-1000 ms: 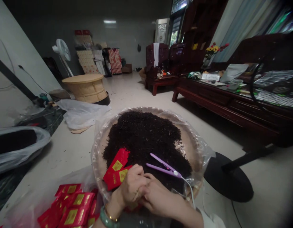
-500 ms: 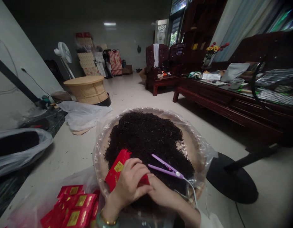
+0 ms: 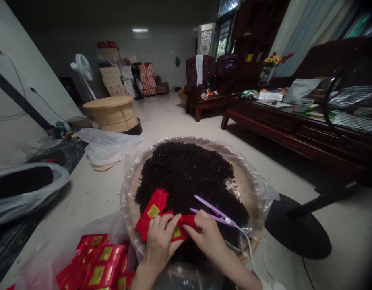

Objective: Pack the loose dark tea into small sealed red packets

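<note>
Both my hands hold one small red packet (image 3: 182,225) with a gold label, just above the near edge of a heap of dark loose tea leaves (image 3: 189,177). My left hand (image 3: 160,241) grips its left end, fingers closed over it. My right hand (image 3: 208,237) pinches the right end. A second red packet (image 3: 151,209) lies on the leaves just left of my left hand. A purple flat sealing clamp (image 3: 211,211) with a white cord rests on the leaves beside my right hand. The leaves fill a round tray lined with clear plastic (image 3: 258,189).
Several red packets (image 3: 97,264) lie in a plastic bag at bottom left. A plastic-wrapped dark bundle (image 3: 23,187) sits at far left. A black fan base (image 3: 297,229) stands right of the tray. Beyond are a round wooden stool (image 3: 112,112), a white fan (image 3: 81,68) and a dark wooden bench (image 3: 294,129).
My hands, clasped close together over the packets a second ago, have spread apart along one red packet, now held flat between them. The view shifted slightly.
</note>
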